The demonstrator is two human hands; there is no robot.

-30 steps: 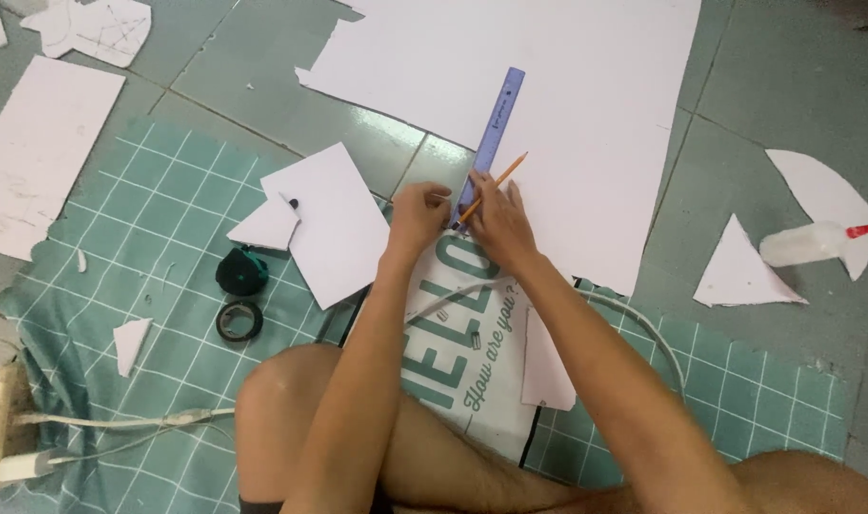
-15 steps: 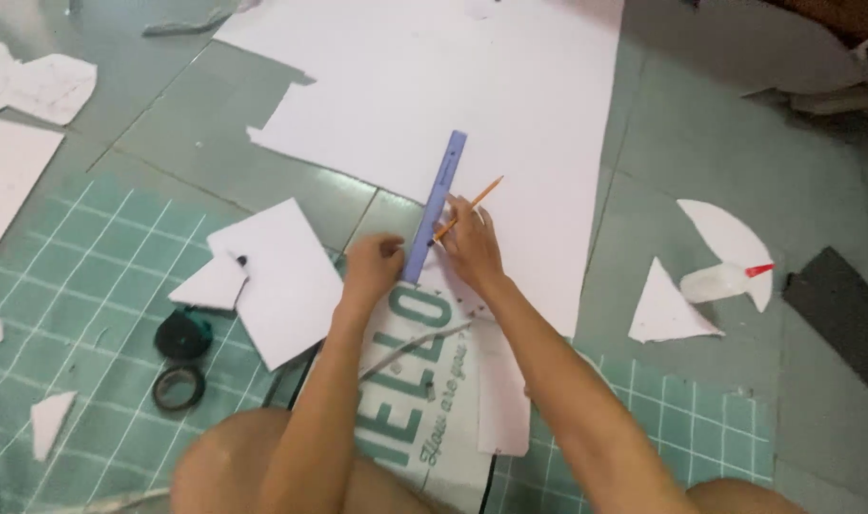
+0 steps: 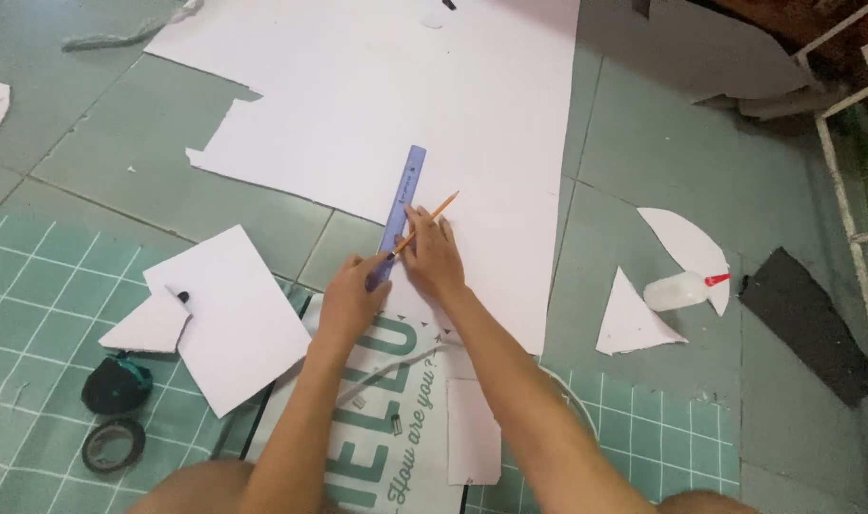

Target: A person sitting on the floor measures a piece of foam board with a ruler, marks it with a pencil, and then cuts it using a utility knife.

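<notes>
Bare white sheet (image 3: pixel 377 86) lies open beyond the ruler (image 3: pixel 397 214). Left, card scraps (image 3: pixel 229 314) and tape rolls (image 3: pixel 113 414) crowd the floor; right, a glue bottle (image 3: pixel 679 289).

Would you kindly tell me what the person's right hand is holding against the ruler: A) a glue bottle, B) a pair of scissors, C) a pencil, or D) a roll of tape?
C: the right hand grips an orange pencil beside the purple ruler, which the left hand steadies on the white sheet.
</notes>
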